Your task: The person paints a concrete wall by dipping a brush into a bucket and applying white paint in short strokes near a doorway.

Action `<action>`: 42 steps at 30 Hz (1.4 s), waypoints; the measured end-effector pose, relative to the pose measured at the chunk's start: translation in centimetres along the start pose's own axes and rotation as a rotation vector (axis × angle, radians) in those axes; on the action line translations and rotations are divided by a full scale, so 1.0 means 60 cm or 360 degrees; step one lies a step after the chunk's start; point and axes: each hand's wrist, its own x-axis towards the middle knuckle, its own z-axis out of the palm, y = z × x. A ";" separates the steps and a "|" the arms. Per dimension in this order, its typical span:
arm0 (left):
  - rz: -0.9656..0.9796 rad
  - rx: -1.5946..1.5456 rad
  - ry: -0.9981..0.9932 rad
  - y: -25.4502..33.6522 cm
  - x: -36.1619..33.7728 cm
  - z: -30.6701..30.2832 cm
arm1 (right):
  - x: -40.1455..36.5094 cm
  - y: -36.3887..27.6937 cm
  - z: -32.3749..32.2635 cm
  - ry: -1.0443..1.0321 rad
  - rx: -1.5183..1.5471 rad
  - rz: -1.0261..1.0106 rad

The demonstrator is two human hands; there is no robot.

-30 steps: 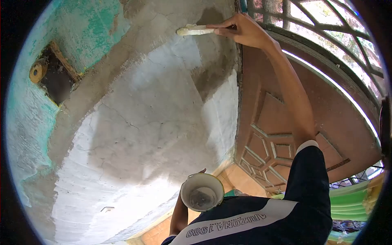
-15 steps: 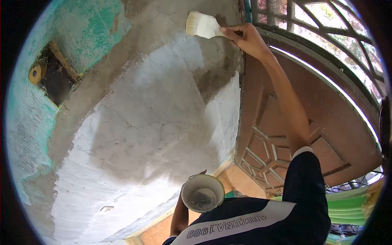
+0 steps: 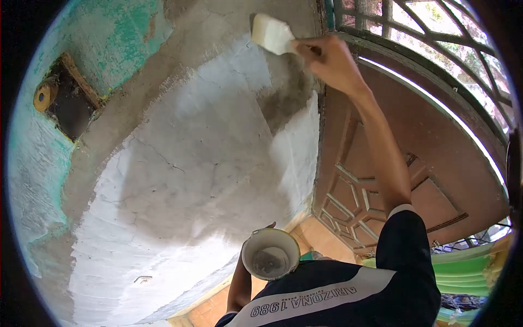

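Near the top of the wall point(image 3: 180, 180), my right hand point(image 3: 329, 62) is closed round the handle of a wide paintbrush point(image 3: 272, 35). The brush has pale bristles pointing left, and its head overlaps bare grey plaster. Lower down, my left hand point(image 3: 271, 225) supports a small white bucket point(image 3: 282, 238) against my chest. One fingertip shows past the bucket's rim; the rest of that hand is hidden behind it. A greyish-white residue lies at the bucket's bottom. White coating covers the lower wall, with damp-looking grey patches across the middle.
At the left, peeling green paint point(image 3: 117, 43) surrounds a dark recess point(image 3: 73, 111) in the wall. A brown panelled door point(image 3: 436, 136) stands to the right, under a barred window point(image 3: 430, 24). Orange floor tiles point(image 3: 318, 237) and green fabric point(image 3: 463, 275) show lower right.
My right hand and the brush have shifted slightly down and right, the brush now tilted more and blurred. My left hand keeps the bucket in the same place.
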 end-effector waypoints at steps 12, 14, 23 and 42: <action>0.0120 -0.0012 -0.0075 0.016 -0.014 -0.012 | 0.013 -0.048 -0.015 -0.0393 0.0251 0.0543; 0.0131 -0.0010 -0.0093 0.014 -0.013 -0.022 | 0.021 -0.016 -0.022 0.0140 0.0100 0.0145; 0.0083 -0.0007 -0.0144 0.015 -0.007 -0.030 | 0.022 -0.062 0.000 -0.0402 0.0284 0.0585; -0.0021 -0.0079 -0.0198 0.003 -0.025 -0.057 | 0.055 -0.059 -0.033 -0.0043 0.0016 0.0443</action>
